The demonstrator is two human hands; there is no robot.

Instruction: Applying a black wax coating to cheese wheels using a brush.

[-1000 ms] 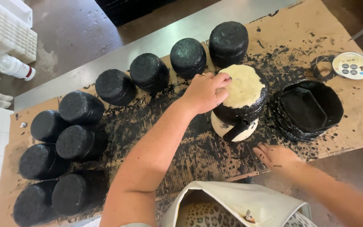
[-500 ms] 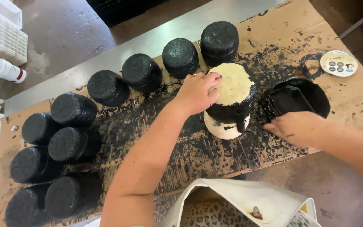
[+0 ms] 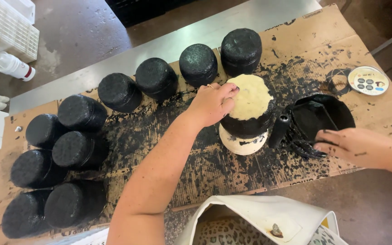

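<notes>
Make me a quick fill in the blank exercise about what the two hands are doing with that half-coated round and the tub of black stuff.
1. The left hand rests on the pale, uncoated ____ of the round.
2. The sides of that round are coated ____.
3. The round stands on a small ____ stand.
4. The right hand is nearest the black ____ of coating.

Missing words: top; black; white; tub
</notes>
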